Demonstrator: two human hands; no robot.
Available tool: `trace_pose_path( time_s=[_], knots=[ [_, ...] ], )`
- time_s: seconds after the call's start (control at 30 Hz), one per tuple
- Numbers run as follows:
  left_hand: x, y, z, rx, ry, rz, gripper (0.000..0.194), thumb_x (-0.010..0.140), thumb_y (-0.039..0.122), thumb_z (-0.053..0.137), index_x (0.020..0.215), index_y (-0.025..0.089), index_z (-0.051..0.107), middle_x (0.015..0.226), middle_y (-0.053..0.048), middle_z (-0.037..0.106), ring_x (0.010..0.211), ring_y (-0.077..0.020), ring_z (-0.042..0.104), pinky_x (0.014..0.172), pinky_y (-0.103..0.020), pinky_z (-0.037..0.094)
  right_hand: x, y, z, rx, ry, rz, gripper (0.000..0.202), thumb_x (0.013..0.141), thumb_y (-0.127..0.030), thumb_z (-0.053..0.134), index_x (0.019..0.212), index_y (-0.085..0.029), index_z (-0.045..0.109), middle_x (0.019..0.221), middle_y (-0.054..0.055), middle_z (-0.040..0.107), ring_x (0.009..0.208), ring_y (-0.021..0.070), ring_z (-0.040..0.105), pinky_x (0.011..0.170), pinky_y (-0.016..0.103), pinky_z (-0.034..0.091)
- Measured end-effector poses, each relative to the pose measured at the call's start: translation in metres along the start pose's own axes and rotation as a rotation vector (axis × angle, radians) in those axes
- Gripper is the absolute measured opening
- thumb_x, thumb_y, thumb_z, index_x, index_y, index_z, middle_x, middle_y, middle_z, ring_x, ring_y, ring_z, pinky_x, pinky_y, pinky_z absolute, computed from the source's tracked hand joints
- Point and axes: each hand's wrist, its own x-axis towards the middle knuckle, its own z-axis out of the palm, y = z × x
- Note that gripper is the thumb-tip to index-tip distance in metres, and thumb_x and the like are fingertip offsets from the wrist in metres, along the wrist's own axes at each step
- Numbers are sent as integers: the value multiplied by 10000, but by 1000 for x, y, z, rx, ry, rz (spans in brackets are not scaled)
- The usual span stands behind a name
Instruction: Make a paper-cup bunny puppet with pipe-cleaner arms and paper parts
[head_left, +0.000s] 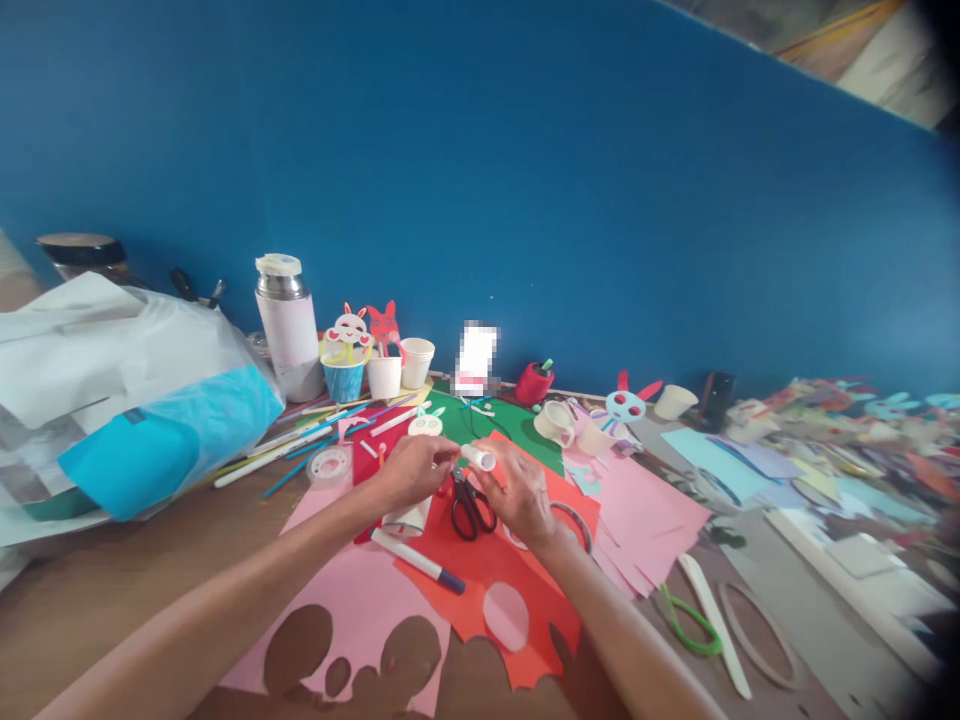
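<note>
Over the middle of the paper pile, my right hand (523, 492) grips a short white tube (478, 458) with its round end facing me. My left hand (417, 470) is at the tube's other end, fingers pinched together; what lies between them is too small to make out. Just beneath both hands rest black-handled scissors (472, 508) on orange paper (517, 580). A white marker with a dark cap (420, 560) lies nearer to me. Under my left wrist a white paper cup (409, 518) is partly hidden. Pink paper (352, 600) with cut-out holes spreads at the front.
Cups with paper animal faces (349, 330) stand at the back beside a white flask (289, 330). A plastic bag (135, 390) fills the left. A tape roll (330, 464) lies near several sticks and pens. Toward the right are pink sheets (637, 510) and a green loop (690, 625).
</note>
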Motion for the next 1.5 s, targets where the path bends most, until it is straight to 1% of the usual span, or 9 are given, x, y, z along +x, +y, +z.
trace_pose_path(
  time_s=[0.17, 0.5, 0.83, 1.0, 1.1, 1.2, 1.27, 1.37, 1.5],
  knots=[
    [0, 1, -1, -27, -6, -8, 166, 706, 176, 486, 713, 188, 652, 652, -1, 625, 662, -144, 542, 623, -221, 358, 0, -1, 0, 20, -33, -30, 248, 852, -222, 471, 1094, -220, 524, 1014, 67, 635, 937, 193, 592, 784, 304, 483],
    [0, 1, -1, -25, 3, 8, 174, 703, 176, 480, 712, 187, 653, 650, -2, 621, 651, -143, 537, 613, -225, 351, 0, -1, 1, 18, -19, 14, 253, 849, -234, 479, 1097, -219, 527, 1016, 67, 635, 943, 200, 592, 790, 311, 474],
    [-1, 1, 0, -29, 5, -3, 178, 717, 204, 489, 743, 189, 665, 667, -5, 633, 657, -143, 545, 608, -221, 357, -1, -1, 2, 2, -57, 37, 235, 851, -240, 477, 1081, -209, 517, 1000, 61, 639, 916, 191, 597, 776, 293, 470],
    [-1, 3, -1, -31, 1, -37, 205, 726, 222, 480, 789, 191, 673, 696, -4, 650, 682, -148, 554, 623, -220, 377, 1, 0, -1, 20, 17, 137, 213, 838, -272, 496, 1039, -217, 535, 961, 62, 643, 877, 197, 603, 763, 306, 471],
    [-1, 4, -2, -6, 1, -46, 240, 734, 217, 459, 832, 186, 676, 769, -15, 669, 722, -157, 567, 635, -225, 386, 6, 3, -4, 175, 162, 266, 171, 818, -276, 522, 971, -204, 544, 920, 62, 633, 836, 188, 599, 751, 311, 476],
    [-2, 5, -3, -2, -12, -43, 269, 731, 202, 451, 883, 182, 673, 808, -22, 679, 744, -160, 575, 653, -229, 392, 13, 8, -5, 466, 353, 460, 169, 795, -293, 551, 926, -189, 525, 870, 46, 617, 777, 169, 601, 722, 312, 493],
    [-2, 4, -3, -9, -29, -45, 284, 741, 210, 442, 914, 182, 666, 789, -20, 681, 736, -160, 580, 660, -233, 396, 16, 12, -4, 677, 422, 577, 185, 778, -309, 571, 908, -188, 518, 816, 21, 613, 714, 150, 604, 684, 302, 502],
    [-2, 3, -4, 5, -32, -38, 301, 752, 229, 443, 964, 193, 653, 832, -23, 687, 769, -166, 586, 702, -244, 401, 18, 16, -1, 921, 407, 701, 201, 756, -326, 593, 886, -183, 539, 796, 5, 607, 664, 125, 591, 616, 263, 493],
    [-3, 3, -4, 57, -19, 17, 300, 756, 248, 457, 978, 201, 653, 933, -45, 684, 826, -186, 593, 752, -267, 396, 17, 16, 3, 1082, 369, 740, 153, 739, -297, 619, 825, -190, 551, 665, -45, 535, 579, 82, 519, 565, 215, 452]
  ],
)
